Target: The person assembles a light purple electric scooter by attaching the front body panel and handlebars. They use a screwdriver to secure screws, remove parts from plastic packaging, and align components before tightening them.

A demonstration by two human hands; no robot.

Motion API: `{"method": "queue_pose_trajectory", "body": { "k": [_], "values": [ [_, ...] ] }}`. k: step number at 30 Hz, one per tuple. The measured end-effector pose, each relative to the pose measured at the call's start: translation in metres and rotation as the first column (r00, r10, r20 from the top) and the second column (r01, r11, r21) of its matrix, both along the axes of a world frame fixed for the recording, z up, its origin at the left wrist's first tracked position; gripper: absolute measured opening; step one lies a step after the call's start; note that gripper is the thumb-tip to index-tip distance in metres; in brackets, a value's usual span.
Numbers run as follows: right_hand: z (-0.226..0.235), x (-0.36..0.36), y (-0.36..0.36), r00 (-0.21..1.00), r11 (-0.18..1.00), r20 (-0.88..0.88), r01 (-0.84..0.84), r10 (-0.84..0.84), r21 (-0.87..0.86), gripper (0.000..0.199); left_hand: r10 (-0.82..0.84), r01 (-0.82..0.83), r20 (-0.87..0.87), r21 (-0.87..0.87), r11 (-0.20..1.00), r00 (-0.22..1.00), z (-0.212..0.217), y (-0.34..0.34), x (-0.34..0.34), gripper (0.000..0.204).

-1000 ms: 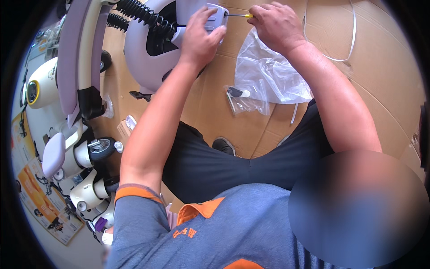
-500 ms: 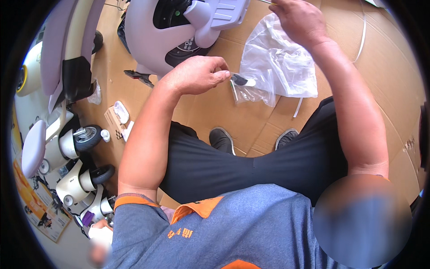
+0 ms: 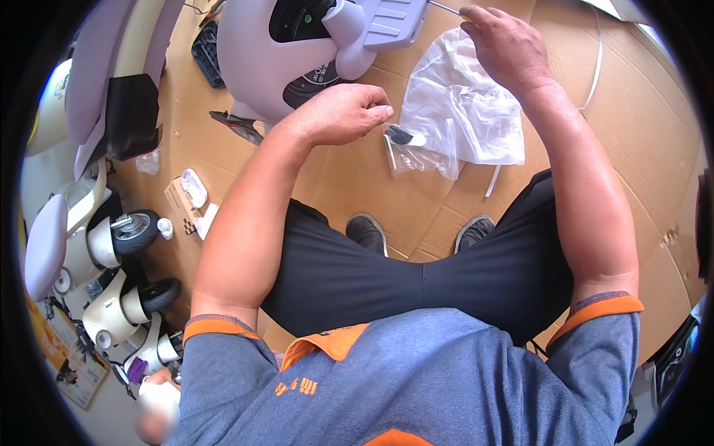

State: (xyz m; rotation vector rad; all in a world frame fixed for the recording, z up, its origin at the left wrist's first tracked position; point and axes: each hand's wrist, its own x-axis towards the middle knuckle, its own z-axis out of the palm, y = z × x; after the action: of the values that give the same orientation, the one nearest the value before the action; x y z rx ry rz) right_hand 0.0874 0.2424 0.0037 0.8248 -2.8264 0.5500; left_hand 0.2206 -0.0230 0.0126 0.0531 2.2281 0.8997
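Observation:
A lilac scooter body part (image 3: 256,67) lies on the cardboard at the top, with a ribbed lilac piece (image 3: 394,22) on its right side. My right hand (image 3: 509,48) is closed around the handle of a screwdriver (image 3: 446,8), whose thin metal shaft points left toward the ribbed piece. The screwdriver's tip is cut off by the upper edge. My left hand (image 3: 346,113) hovers between the lilac body and a clear plastic bag (image 3: 431,152) with a dark item in it. Its fingers are pinched together; whatever they hold, if anything, is hidden.
A white translucent bag (image 3: 465,104) is spread below my right hand. Flattened cardboard (image 3: 617,141) covers the floor. Scooters with black wheels (image 3: 135,232) line the left side, near a small carton (image 3: 178,199). Another person (image 3: 160,401) shows at lower left.
My left hand has lifted slightly up and right, away from the clear bag. My right hand has shifted slightly down and right, showing more of the screwdriver shaft. The view has shifted a little.

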Motion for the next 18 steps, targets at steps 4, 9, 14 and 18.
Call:
{"method": "queue_pose_trajectory", "body": {
  "k": [4, 9, 14, 18],
  "values": [
    [-0.042, -0.033, 0.019, 0.854, 0.951, 0.517, 0.11, 0.057, -0.287, 0.037, -0.066, 0.066, -0.017, -0.014, 0.998, 0.998, 0.007, 0.007, -0.001, 0.036],
    [-0.025, -0.041, 0.024, 0.174, 0.809, 0.937, 0.472, 0.304, -0.35, 0.038, -0.06, 0.061, 0.032, -0.017, 0.998, 0.998, -0.011, 0.004, -0.007, 0.038],
    [0.0, 0.001, 0.002, 0.999, 0.999, -0.037, -0.018, 0.019, 0.037, 0.035, 0.065, -0.062, 0.131, -0.028, 0.998, 0.989, -0.03, 0.001, -0.016, 0.039],
    [0.006, -0.001, 0.004, 0.992, 1.0, 0.123, 0.028, -0.029, 0.004, 0.026, 0.005, 0.019, 0.15, -0.159, 0.987, 0.989, -0.071, 0.001, -0.011, 0.04]
  ]
}}
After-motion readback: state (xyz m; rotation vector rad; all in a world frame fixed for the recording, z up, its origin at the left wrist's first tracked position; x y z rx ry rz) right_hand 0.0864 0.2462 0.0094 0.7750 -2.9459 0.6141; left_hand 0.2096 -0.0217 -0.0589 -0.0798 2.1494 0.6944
